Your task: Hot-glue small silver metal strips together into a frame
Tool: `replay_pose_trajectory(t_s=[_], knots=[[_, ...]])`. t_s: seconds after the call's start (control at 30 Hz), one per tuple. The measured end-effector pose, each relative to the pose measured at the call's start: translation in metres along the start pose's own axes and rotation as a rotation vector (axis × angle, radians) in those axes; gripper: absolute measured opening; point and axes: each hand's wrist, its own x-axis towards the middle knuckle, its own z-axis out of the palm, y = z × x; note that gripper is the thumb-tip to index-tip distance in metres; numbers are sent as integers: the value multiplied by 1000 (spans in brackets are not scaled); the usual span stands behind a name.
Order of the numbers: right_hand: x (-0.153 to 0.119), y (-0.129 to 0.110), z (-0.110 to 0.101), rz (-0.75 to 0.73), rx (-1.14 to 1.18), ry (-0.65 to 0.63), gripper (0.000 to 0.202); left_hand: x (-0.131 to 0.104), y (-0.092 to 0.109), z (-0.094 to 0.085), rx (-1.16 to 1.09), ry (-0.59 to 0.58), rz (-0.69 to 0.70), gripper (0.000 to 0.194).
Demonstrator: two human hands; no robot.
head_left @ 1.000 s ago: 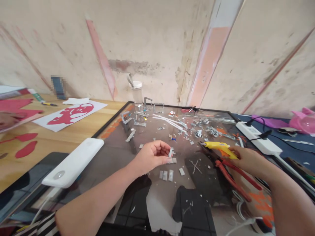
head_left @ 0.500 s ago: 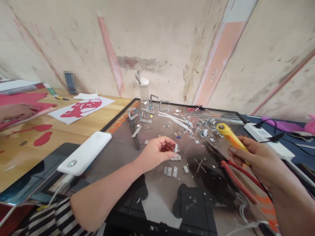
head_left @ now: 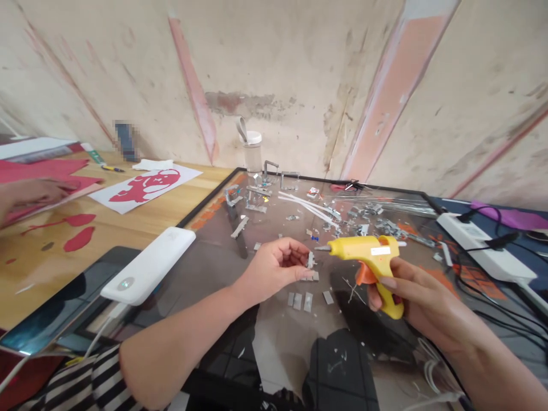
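Note:
My left hand [head_left: 274, 268] is closed, thumb and fingertips pinching a small grey piece [head_left: 311, 261] just above the dark glossy tabletop. Under its fingertips lies a short row of flat grey pieces [head_left: 315, 276], partly covered by the thumb. My right hand [head_left: 422, 291] is wrapped round the handle of a yellow glue gun [head_left: 363, 249] with an orange trigger. The metal nozzle points left, close to the small piece but apart from it. Nearer to me, several small grey rectangles [head_left: 297, 301] lie flat, with thin crossed strands [head_left: 353, 289] to their right.
Grey scraps [head_left: 368, 211] and white sticks [head_left: 310, 208] lie farther back. A lidded jar [head_left: 252, 153] stands by the wall. At left are a white power bank [head_left: 149, 265] and another person's hand [head_left: 32, 197] on red paper. A power strip [head_left: 479, 245] and cables lie right.
My right hand has swung the glue gun left and turned it, so its nozzle now points toward my left hand. The red-handled pliers seen before no longer show. My left hand keeps its pinch.

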Motion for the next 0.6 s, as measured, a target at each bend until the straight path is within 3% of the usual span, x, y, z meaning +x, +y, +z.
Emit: replay_pose_trajectory(t_s=[0.13,0.37,0.6], knots=[[1,2,4,13,-49,1,34,-1,2,1,-25,11,-4,29],[0,0,10,-53,49,56,31,-2,3,2,-63,-3,-15,31],[3,7,7,-27,-23,31,34,-2,-2,2,-109,-11,-16,33]])
